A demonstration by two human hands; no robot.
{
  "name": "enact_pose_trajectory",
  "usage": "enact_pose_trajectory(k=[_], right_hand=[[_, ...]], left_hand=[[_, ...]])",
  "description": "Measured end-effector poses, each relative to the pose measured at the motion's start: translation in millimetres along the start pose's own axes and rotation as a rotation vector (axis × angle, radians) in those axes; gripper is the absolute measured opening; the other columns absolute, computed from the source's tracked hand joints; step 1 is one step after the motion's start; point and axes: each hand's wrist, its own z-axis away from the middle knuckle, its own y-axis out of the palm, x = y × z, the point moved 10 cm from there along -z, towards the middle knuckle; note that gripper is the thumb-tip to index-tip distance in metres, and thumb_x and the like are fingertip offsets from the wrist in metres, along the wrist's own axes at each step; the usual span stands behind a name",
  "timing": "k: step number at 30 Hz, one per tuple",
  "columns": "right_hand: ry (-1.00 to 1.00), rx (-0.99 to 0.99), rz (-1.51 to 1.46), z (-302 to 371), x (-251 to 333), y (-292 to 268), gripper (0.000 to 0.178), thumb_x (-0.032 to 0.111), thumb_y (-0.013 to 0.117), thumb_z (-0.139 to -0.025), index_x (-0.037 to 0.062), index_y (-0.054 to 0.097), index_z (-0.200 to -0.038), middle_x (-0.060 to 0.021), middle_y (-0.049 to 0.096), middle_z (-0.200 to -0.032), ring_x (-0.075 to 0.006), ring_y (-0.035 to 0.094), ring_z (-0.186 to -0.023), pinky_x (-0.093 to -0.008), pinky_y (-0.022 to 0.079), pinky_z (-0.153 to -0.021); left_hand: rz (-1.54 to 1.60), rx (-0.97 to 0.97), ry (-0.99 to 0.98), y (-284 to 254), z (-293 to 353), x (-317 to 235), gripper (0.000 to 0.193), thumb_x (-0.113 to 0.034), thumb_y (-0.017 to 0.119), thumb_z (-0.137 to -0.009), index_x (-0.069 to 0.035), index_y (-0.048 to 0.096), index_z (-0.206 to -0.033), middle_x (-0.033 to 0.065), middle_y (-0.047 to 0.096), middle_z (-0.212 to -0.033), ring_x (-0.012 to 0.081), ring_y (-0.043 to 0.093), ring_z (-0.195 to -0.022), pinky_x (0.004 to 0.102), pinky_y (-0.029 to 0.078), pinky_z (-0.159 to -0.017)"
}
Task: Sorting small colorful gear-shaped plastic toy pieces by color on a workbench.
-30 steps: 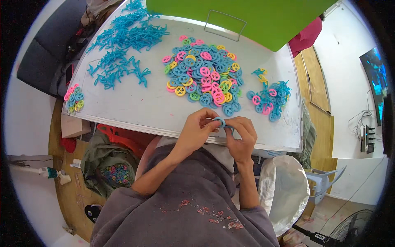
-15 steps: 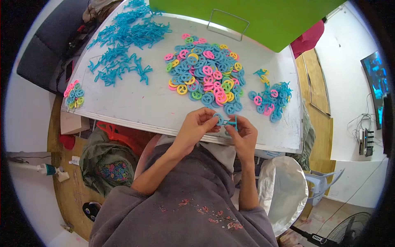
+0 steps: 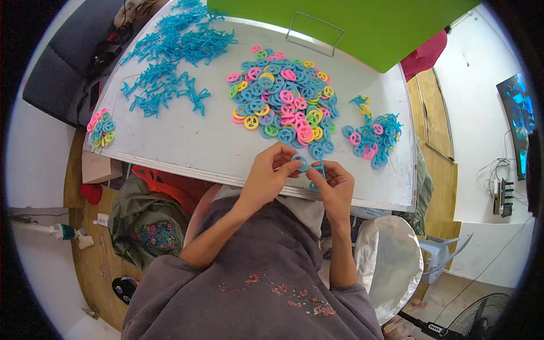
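Over the table's near edge, my left hand [image 3: 268, 177] pinches a small blue plastic wheel [image 3: 301, 161] between thumb and fingertips. Close on its right, my right hand [image 3: 336, 188] grips a thin blue branched plastic piece [image 3: 322, 166], partly hidden by the fingers. The piece's near end reaches the wheel; whether they are joined I cannot tell. Another blue round part [image 3: 313, 186] shows below, beside my right thumb. Just beyond my hands spreads a heap of small spoked wheels [image 3: 286, 134] in blue, pink, yellow and green.
Blue branched pieces [image 3: 195, 48] are heaped at the far left of the white table [image 3: 187, 144]. Wheels mixed with branched pieces [image 3: 378, 136] lie at right, more wheels [image 3: 102, 129] at the left corner. A green panel [image 3: 362, 28] stands behind; a green sack [image 3: 127, 218] sits below left.
My right hand has tilted the branched piece slightly, and the blue round part beside my thumb shows more. The left hand still pinches the wheel in nearly the same place.
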Motion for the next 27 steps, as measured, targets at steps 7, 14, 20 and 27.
enact_pose_trajectory(k=[7,14,20,27], right_hand=[[0.092,0.041,-0.155,0.1,-17.4,7.8,0.021,0.006,0.072,-0.082,-0.0026,0.064,-0.1,-0.0057,0.067,-0.085,-0.0106,0.061,-0.076,-0.0241,0.047,-0.071],[0.124,-0.016,-0.196,0.7,-13.8,9.4,0.03,0.004,0.066,-0.086,-0.0046,0.056,-0.113,-0.0072,0.066,-0.088,-0.012,0.062,-0.079,-0.0244,0.048,-0.072],[0.003,-0.017,-0.007,3.1,-13.6,5.9,0.025,0.005,0.068,-0.086,-0.0036,0.058,-0.107,-0.0069,0.065,-0.09,-0.012,0.062,-0.08,-0.0229,0.048,-0.073],[0.145,-0.031,-0.154,1.8,-7.8,11.6,0.026,0.003,0.067,-0.086,-0.0022,0.057,-0.109,-0.0078,0.066,-0.087,-0.0109,0.062,-0.078,-0.0234,0.049,-0.07]], left_hand=[[-0.083,-0.159,0.136,-4.8,5.2,-4.8,0.007,0.006,0.055,-0.087,0.002,0.051,-0.093,0.0079,0.062,-0.083,0.0159,0.064,-0.077,0.0283,0.053,-0.068],[-0.458,-0.337,0.404,-0.2,22.2,-32.4,0.007,0.005,0.056,-0.086,0.002,0.05,-0.09,0.014,0.061,-0.076,0.0242,0.065,-0.072,0.0353,0.049,-0.061],[-0.118,-0.217,0.146,-8.6,4.5,-1.7,0.011,0.01,0.055,-0.084,0.003,0.05,-0.091,0.0113,0.06,-0.078,0.0187,0.063,-0.072,0.0315,0.05,-0.065],[-0.532,-0.295,0.417,-1.3,17.0,-31.2,0.005,0.007,0.055,-0.086,0.003,0.055,-0.089,0.0089,0.061,-0.08,0.0141,0.062,-0.075,0.0282,0.052,-0.07]])
